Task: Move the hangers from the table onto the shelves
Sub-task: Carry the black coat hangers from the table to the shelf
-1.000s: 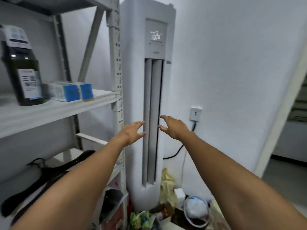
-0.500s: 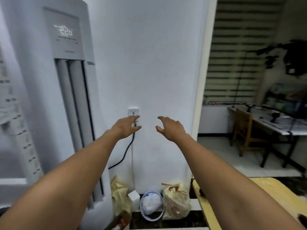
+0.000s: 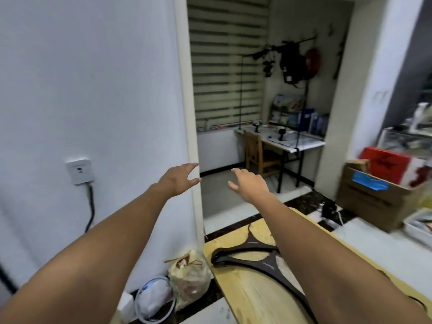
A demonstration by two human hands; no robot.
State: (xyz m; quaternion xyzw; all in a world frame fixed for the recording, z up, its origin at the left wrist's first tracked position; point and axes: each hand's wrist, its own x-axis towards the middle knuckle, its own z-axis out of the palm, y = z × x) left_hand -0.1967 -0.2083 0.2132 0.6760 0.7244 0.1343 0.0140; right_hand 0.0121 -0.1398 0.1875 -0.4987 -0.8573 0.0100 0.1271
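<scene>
Dark brown hangers (image 3: 247,254) lie stacked on the light wooden table (image 3: 254,298) at the lower right, partly hidden under my right forearm. My left hand (image 3: 178,180) is stretched out in the air in front of the white wall, fingers relaxed, holding nothing. My right hand (image 3: 249,187) is held out beside it, above the table's far end, also holding nothing. Both hands are well above the hangers. The shelves are out of view.
A white wall with a socket and cable (image 3: 79,171) fills the left. Bags (image 3: 189,277) sit on the floor beside the table. A cardboard box (image 3: 374,202) stands at the right. Through the doorway are a desk (image 3: 287,141) and chair.
The view has swung right from the shelves and air conditioner to the table. The hangers on the table have come into view. Both hands stay outstretched and hold nothing.
</scene>
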